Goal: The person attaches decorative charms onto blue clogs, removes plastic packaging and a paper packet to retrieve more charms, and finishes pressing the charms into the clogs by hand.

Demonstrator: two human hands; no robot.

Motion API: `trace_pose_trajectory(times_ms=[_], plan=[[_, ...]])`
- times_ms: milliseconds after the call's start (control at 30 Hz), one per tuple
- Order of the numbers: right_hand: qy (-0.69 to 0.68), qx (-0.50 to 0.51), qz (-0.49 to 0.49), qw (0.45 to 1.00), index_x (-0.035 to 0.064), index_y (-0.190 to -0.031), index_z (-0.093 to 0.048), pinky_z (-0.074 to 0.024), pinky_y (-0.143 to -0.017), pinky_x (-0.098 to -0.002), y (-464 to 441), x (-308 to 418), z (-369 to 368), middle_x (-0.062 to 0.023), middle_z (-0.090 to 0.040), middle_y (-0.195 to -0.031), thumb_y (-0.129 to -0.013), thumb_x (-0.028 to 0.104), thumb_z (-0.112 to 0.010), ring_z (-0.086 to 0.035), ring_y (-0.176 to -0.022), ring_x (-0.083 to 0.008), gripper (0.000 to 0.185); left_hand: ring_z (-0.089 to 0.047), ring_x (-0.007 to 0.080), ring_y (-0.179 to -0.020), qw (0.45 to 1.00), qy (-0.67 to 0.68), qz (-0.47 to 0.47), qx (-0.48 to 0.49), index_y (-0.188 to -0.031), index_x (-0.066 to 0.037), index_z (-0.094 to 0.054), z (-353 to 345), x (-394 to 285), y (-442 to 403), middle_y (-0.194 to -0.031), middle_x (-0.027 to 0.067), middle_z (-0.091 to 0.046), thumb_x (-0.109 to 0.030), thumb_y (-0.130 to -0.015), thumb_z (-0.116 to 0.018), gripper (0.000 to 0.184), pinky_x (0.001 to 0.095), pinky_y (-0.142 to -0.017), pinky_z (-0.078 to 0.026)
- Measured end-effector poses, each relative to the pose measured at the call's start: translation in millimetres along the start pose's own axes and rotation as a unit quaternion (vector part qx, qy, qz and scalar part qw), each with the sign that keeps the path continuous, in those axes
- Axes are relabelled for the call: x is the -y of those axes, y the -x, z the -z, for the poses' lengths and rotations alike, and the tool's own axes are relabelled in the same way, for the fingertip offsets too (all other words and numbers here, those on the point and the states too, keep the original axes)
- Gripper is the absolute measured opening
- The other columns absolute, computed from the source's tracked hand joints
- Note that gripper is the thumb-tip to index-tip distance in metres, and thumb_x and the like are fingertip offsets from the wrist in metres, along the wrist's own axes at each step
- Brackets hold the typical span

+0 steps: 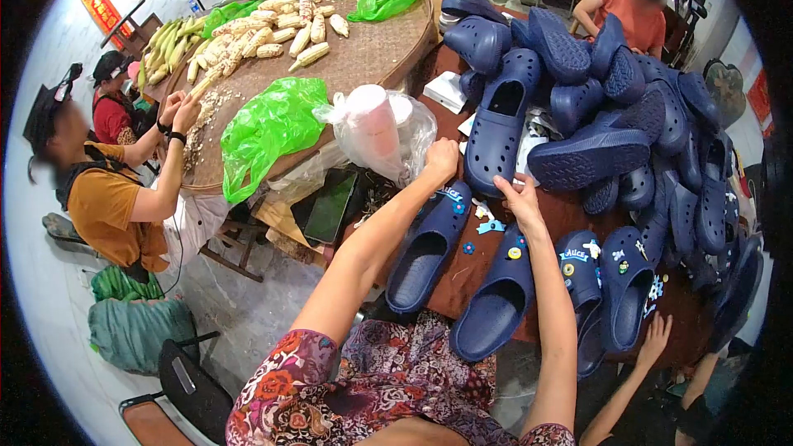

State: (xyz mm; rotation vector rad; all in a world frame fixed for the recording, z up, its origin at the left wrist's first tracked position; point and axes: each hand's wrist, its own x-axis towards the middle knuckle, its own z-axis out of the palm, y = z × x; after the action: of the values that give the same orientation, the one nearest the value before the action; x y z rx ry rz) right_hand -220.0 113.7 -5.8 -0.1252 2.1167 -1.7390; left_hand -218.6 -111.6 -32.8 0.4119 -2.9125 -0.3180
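Note:
A navy clog [498, 134] with holes in its toe lies at the middle of the brown table, its toe toward me. My right hand [520, 198] touches that toe with thumb and fingers. Just left of the clog, my left hand [443, 158] is closed; what it holds, if anything, is hidden. Below my hands lie a navy clog with a name charm [429, 244] and another with a yellow charm [499, 301]. Small blue and white charms [491, 225] rest between them.
Navy clogs [591, 153] are heaped at the right. Decorated clogs [626, 281] stand near a co-worker's hand [655, 341]. A plastic bag with cups [376, 128], a phone [330, 206] and a round tray [363, 49] of corn lie left. Other people sit around.

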Motion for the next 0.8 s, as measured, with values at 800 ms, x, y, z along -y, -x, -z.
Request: trace_pose_trajectory(times_ms=[800], plan=[[-0.046, 0.030, -0.053, 0.997, -0.0006, -0.136, -0.034, -0.0460, -0.074, -0.0304, -7.7, -6.4, 9.6, -0.0134, -0.058, -0.112, -0.070, 0.045, -0.084, -0.056, -0.095, -0.0171, 0.094, -0.069, 0.0378, -0.080, 0.998, 0.056, 0.017, -0.015, -0.079, -0.005, -0.073, -4.6, -4.0, -5.3, -0.081, 0.0220, -0.069, -0.013, -0.075, -0.070, 0.009, 0.0478, -0.072, -0.054]])
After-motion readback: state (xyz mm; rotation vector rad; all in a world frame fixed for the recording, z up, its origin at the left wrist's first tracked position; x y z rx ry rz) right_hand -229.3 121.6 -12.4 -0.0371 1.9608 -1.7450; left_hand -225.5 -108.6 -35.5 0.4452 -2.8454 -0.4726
